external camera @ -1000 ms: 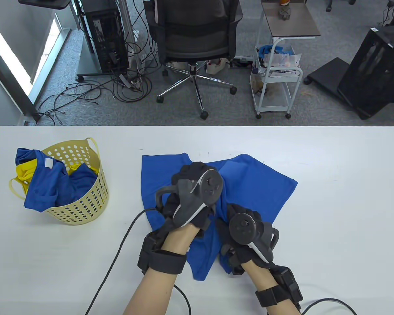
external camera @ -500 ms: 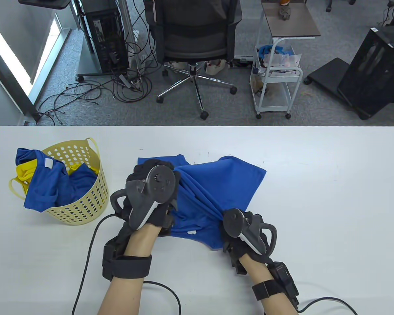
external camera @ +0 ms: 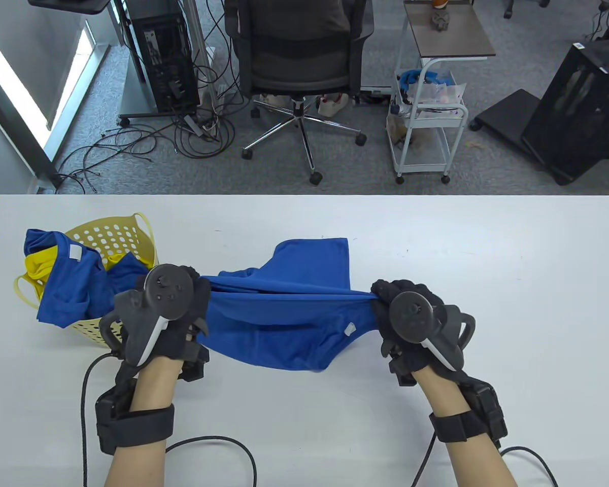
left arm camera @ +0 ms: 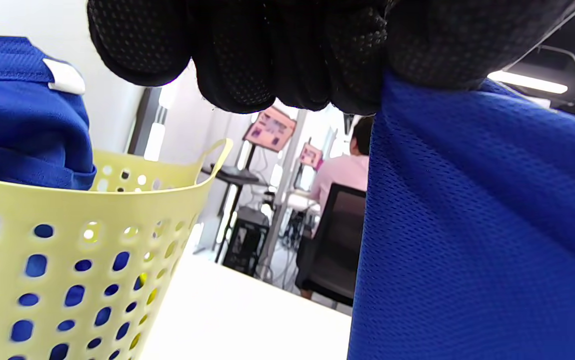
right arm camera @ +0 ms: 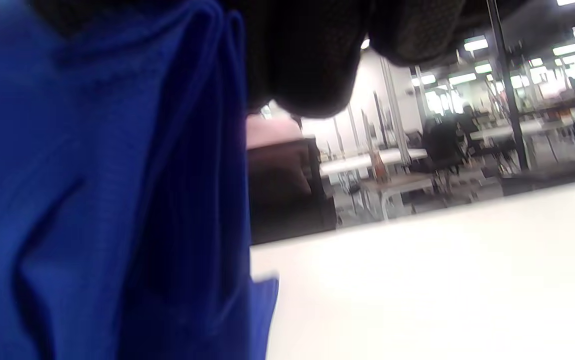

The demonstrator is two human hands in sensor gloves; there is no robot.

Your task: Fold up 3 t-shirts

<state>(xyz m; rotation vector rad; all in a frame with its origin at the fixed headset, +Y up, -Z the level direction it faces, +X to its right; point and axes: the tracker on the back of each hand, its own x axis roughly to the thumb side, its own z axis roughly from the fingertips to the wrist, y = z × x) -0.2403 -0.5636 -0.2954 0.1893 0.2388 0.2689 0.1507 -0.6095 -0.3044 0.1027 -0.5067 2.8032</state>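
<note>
Table view shows your left hand (external camera: pixel 175 309) and right hand (external camera: pixel 411 317), fingers curled tight, each gripping one end of the blue mesh t-shirt (external camera: pixel 289 314), stretched between them above the white desk (external camera: pixel 512 264). Keep it taut and level, then lower it flat, clear of the yellow perforated basket (external camera: pixel 119 238).

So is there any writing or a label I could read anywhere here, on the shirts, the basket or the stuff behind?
No text can be read in these pictures.
White tag on the blue t-shirt held between the hands: shows no legible print.
White tag on the shirt in the yellow basket: looks blank.
Pink screens in the left wrist view: too blurred to read.
</note>
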